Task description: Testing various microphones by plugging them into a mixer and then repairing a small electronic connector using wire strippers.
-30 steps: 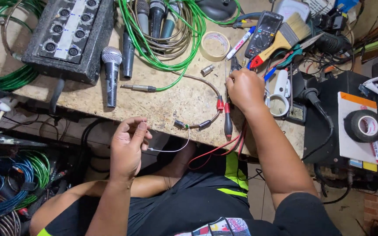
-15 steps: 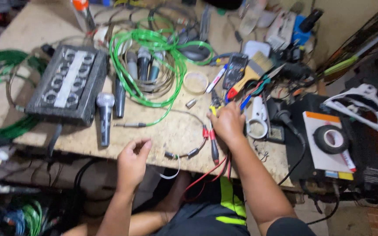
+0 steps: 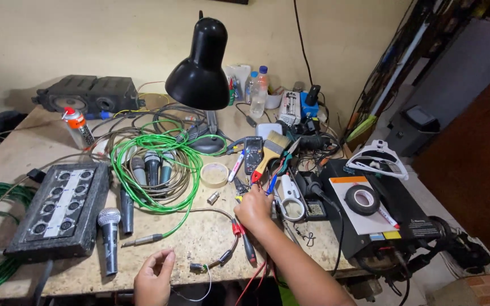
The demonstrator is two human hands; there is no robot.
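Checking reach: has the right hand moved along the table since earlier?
Barely: the right hand stays by the red-handled tool, beside the white tape dispenser; mostly the camera tilted up.

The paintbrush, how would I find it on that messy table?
Start at the black desk lamp in the middle of the table. Look just right of its base, past the dark handheld meter. The paintbrush lies slanted there, the only thing with pale bristles and a yellow-and-red handle, just above the right hand.
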